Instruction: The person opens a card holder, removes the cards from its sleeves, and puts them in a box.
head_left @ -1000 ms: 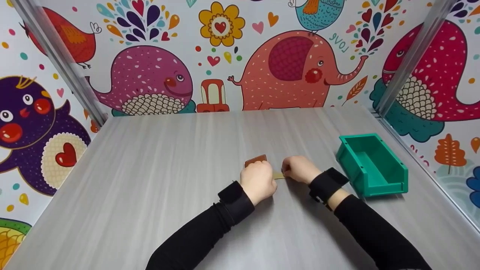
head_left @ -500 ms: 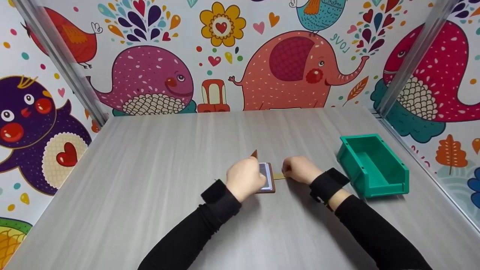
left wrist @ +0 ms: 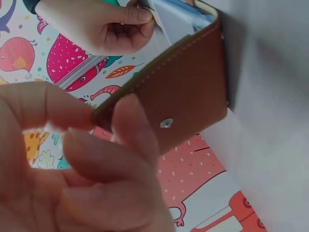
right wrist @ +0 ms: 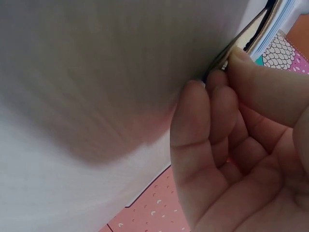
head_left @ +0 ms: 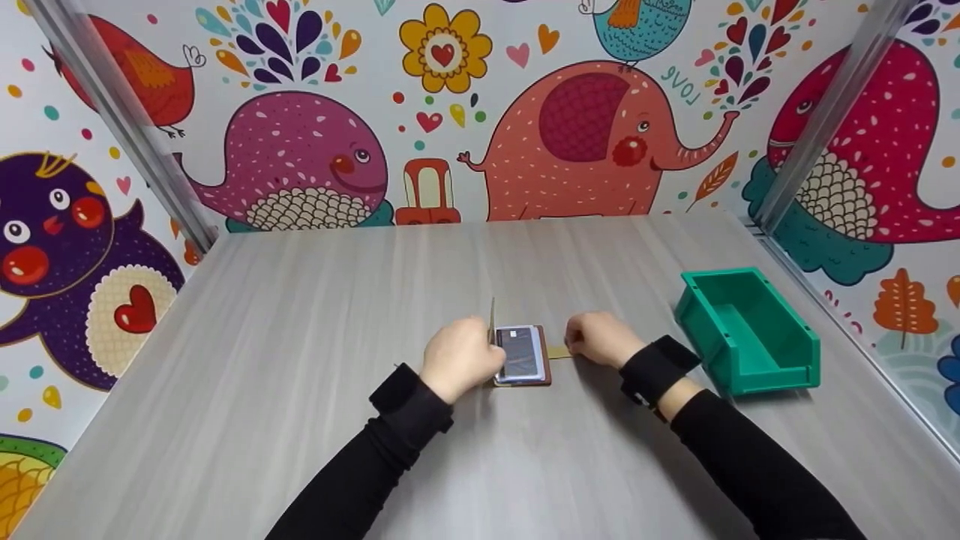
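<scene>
A small brown leather card holder [head_left: 522, 354] lies on the table, its clear plastic sleeves showing. Its front cover [left wrist: 186, 82] stands nearly upright at the left side, with a metal snap [left wrist: 166, 123] on the outer face. My left hand [head_left: 463, 358] pinches the edge of that cover between thumb and fingers. On the other side, my right hand [head_left: 604, 339] pinches the end of the tan closing strap [head_left: 559, 352] between thumb and forefinger. The right wrist view shows the thumb on the strap's pale inner side. Fingertips of both hands are hidden in the head view.
An open green plastic bin [head_left: 750, 330] stands on the table to the right of my right hand. The light wood-grain table [head_left: 322, 315] meets cartoon-printed walls [head_left: 315, 157] at the back and sides.
My left hand has moved left, swinging the card holder's cover open from lying over the sleeves to nearly upright. The sleeves have come into view. My right hand stays on the strap.
</scene>
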Tool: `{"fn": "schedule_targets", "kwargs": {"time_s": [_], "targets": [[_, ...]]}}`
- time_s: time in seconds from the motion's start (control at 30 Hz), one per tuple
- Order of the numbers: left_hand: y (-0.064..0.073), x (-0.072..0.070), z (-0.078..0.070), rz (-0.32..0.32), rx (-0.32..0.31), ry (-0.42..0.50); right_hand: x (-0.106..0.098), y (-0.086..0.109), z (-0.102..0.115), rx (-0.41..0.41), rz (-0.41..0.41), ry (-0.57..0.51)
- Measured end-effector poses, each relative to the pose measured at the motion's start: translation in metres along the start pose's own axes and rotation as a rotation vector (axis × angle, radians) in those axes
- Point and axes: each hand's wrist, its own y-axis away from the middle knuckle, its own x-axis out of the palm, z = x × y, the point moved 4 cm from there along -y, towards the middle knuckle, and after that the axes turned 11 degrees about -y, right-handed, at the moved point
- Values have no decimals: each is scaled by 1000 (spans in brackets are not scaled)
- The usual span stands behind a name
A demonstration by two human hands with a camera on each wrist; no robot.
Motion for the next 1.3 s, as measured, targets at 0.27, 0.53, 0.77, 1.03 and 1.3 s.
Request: {"fn": "schedule_targets", "kwargs": {"time_s": [0.27, 0.53, 0.77, 1.03, 1.3], "targets": [[4, -1, 15, -24, -11, -29, 0, -1, -1, -7, 8, 0], [7, 0, 30, 61, -50, -47, 0, -2, 0, -20, 7, 5], [8, 1, 42, 138, -67, -73, -1, -1, 1, -34, 4, 8], [9, 6, 51, 198, -78, -95, 0, -2, 1, -12, 8, 7], [11, 8, 54, 210, -52, -108, 0, -1, 1, -26, 13, 0]]}}
